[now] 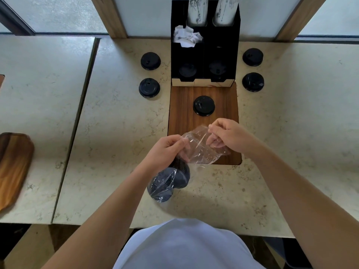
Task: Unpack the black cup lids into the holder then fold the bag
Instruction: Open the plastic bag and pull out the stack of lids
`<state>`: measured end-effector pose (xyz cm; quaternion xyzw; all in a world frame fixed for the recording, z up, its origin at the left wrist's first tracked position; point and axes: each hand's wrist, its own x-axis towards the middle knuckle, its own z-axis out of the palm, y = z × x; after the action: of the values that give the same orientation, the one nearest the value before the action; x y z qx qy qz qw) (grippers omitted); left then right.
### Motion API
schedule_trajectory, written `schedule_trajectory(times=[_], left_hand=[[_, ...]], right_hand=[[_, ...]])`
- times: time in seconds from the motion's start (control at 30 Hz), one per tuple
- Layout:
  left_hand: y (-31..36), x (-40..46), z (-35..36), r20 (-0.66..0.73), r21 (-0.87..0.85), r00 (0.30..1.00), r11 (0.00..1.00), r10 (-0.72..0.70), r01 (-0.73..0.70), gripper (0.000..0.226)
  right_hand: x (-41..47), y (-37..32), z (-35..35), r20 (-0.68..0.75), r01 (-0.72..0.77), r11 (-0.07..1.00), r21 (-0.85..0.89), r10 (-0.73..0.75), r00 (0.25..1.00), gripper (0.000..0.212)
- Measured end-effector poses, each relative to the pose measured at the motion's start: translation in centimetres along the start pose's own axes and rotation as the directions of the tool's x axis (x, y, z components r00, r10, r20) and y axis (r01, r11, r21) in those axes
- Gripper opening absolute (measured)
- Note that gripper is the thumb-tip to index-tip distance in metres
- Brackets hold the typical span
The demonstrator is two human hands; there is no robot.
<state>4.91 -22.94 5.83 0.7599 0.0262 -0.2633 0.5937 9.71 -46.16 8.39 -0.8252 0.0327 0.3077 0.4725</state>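
Left hand [165,150]: grip closed on the left edge of the clear plastic bag [202,148], held above the bench [116,133].
Right hand [227,135]: grip pinched on the bag's far right edge, fingers curled; the two hands hold the open mouth apart.
Bag: thin, transparent, crumpled; its mouth lies between the hands, its lower end hangs near and left, below the left hand.
Bagged lids [169,183]: a dark bundle of black cup lids in the bag's lower end, wrapped in plastic; count cannot be told.
Wooden inset panel [184,105]: dark brown, set into the bench, directly beyond the hands.
Loose lid, centre [204,105]: black, lying flat on the wooden panel, just near of the holder.
Holder [206,53]: black, upright compartments, at the far end of the panel; dark lids show dimly in its two near slots.
Paper cups [211,10]: two white printed stacks in the holder's far slots.
Crumpled white paper [186,36]: in the holder's left middle compartment.
Loose lids, left [150,74]: two black lids on the bench, left of the holder, one farther than the other.
Loose lids, right [253,69]: two black lids on the bench, right of the holder, likewise one behind the other.
Wooden board [13,167]: on the adjoining bench, far left, partly out of view.
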Motion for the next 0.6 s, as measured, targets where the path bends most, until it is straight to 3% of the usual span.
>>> schedule_trajectory(times=[0.13, 0.2, 0.3, 0.43, 0.6], left_hand=[[-0.1, 0.4, -0.3, -0.045, -0.036, 0.999, 0.999, -0.030, 0.028, 0.039], [-0.3, 0.5, -0.5, -0.060, -0.037, 0.997, 0.999, -0.040, 0.038, 0.039], [-0.6, 0.6, -0.7, -0.049, -0.024, 0.997, 0.998, -0.062, 0.061, 0.036], [-0.5, 0.6, -1.0, -0.019, -0.045, 0.996, 0.996, -0.083, 0.082, 0.038], [-0.2, 0.7, -0.7, 0.020, -0.034, 0.996, 0.995, -0.090, 0.091, 0.041]], right_hand=[[-0.7, 1.0, 0.9, -0.029, 0.024, 0.999, -0.029, -0.025, 0.999, 0.037], [-1.3, 2.0, 1.3, -0.009, 0.026, 0.996, -0.085, -0.027, 1.000, 0.030], [-1.8, 3.0, 1.3, 0.011, 0.000, 1.000, 0.016, -0.001, 1.000, 0.009], [-1.7, 2.8, -0.2, 0.082, -0.075, 0.973, 0.219, 0.059, 0.995, 0.022], [-1.2, 3.2, -1.8, 0.089, -0.087, 0.988, 0.126, 0.077, 0.993, 0.019]])
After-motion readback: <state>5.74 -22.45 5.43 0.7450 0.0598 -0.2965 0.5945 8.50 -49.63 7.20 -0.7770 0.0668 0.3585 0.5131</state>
